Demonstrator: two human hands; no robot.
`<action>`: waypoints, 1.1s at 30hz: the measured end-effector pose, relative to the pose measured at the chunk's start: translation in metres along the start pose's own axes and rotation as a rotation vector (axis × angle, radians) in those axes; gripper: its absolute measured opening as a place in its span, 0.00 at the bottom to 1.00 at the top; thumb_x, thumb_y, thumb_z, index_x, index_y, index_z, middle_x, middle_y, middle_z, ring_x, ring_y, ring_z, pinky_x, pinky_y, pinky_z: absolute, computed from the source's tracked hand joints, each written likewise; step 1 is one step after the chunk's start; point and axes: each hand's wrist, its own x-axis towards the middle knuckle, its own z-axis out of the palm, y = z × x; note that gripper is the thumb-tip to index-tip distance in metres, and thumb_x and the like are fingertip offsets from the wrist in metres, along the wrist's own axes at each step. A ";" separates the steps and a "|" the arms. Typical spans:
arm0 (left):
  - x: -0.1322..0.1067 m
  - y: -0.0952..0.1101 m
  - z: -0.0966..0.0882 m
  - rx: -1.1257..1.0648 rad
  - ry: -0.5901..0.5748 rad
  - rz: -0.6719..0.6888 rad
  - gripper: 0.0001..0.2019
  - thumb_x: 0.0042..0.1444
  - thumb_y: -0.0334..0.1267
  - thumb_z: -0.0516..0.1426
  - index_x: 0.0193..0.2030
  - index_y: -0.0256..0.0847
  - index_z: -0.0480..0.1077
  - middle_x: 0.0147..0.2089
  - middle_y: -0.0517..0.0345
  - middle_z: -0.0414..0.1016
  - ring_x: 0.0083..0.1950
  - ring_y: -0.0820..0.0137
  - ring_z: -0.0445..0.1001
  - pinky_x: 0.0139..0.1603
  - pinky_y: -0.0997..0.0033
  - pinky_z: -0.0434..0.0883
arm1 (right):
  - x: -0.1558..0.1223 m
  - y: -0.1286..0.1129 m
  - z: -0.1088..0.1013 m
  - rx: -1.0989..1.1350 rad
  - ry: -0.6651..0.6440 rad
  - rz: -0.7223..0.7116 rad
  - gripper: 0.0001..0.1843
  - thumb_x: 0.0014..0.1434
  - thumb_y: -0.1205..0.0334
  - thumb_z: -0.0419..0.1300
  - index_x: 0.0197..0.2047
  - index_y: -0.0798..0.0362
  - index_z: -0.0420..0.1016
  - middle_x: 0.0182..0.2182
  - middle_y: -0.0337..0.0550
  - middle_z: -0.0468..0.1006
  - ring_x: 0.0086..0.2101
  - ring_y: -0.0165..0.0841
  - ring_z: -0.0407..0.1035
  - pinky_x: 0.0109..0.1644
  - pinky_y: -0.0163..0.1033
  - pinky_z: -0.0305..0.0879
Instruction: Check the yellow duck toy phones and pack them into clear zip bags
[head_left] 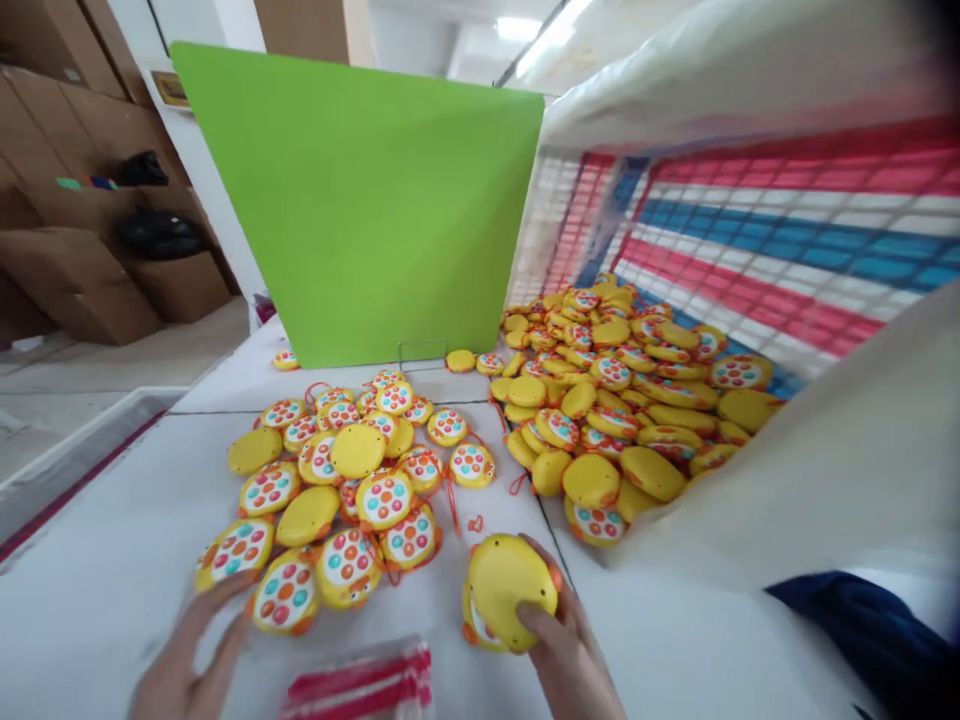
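Observation:
Many round yellow toys with coloured dot buttons and orange cords lie in a heap (pixel 352 470) on the white table (pixel 112 560). More of them spill from a big woven sack (pixel 787 230) with red, white and blue stripes at the right. My right hand (pixel 566 650) grips one yellow toy (pixel 510 590), its plain back facing up. My left hand (pixel 191 660) lies low at the left with fingers stretched out, touching the nearest toy (pixel 285 595) of the heap.
A green board (pixel 360 200) stands upright at the back of the table. A clear packet with red stripes (pixel 360 685) lies between my hands. Brown cardboard boxes (pixel 82 270) are stacked at the far left. A dark blue cloth (pixel 862 630) is at the lower right.

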 end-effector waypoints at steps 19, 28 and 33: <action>-0.119 0.071 0.088 -1.124 -0.363 -0.512 0.27 0.47 0.37 0.63 0.55 0.41 0.63 0.50 0.49 0.73 0.50 0.58 0.72 0.48 0.63 0.71 | -0.076 0.023 -0.030 -0.402 -0.191 -0.071 0.21 0.55 0.47 0.56 0.45 0.52 0.72 0.45 0.51 0.75 0.42 0.41 0.70 0.42 0.42 0.69; -0.120 0.056 0.088 -0.914 -0.507 -0.417 0.27 0.48 0.41 0.62 0.56 0.42 0.63 0.56 0.49 0.68 0.54 0.58 0.68 0.50 0.65 0.70 | -0.073 0.041 -0.015 -0.250 -0.417 0.089 0.21 0.53 0.47 0.60 0.43 0.55 0.73 0.36 0.46 0.77 0.38 0.39 0.71 0.40 0.40 0.67; -0.116 0.055 0.088 -1.124 -0.528 -0.439 0.24 0.53 0.48 0.58 0.55 0.43 0.64 0.57 0.49 0.66 0.58 0.59 0.63 0.55 0.63 0.66 | -0.070 0.039 -0.006 -0.230 -0.307 0.113 0.19 0.54 0.49 0.59 0.41 0.55 0.72 0.36 0.46 0.78 0.36 0.37 0.71 0.38 0.38 0.67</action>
